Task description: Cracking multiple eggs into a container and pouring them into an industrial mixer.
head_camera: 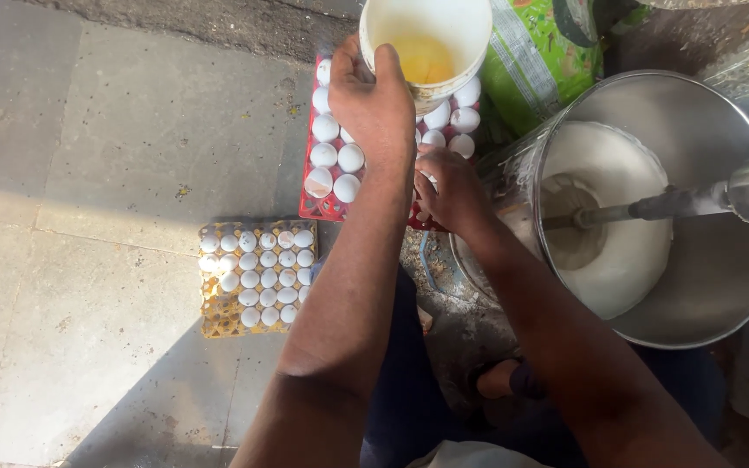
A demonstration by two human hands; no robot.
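Note:
My left hand [376, 104] grips the rim of a white plastic cup [426, 39] with yellow liquid egg in it, held over a red egg tray [314, 208] of white eggs [348, 159]. Just below the cup, my right hand [446, 189] is closed with its fingers over the tray's near right part; what it holds is hidden. A large steel mixer bowl [704, 260] with white batter [626, 251] and a metal mixing arm [652, 206] stands to the right of both hands.
A yellow tray [211, 314] filled with empty white eggshells lies on the stone floor [88, 173] at the left. A green printed sack [543, 56] leans behind the bowl. My knees and dark clothing fill the bottom middle.

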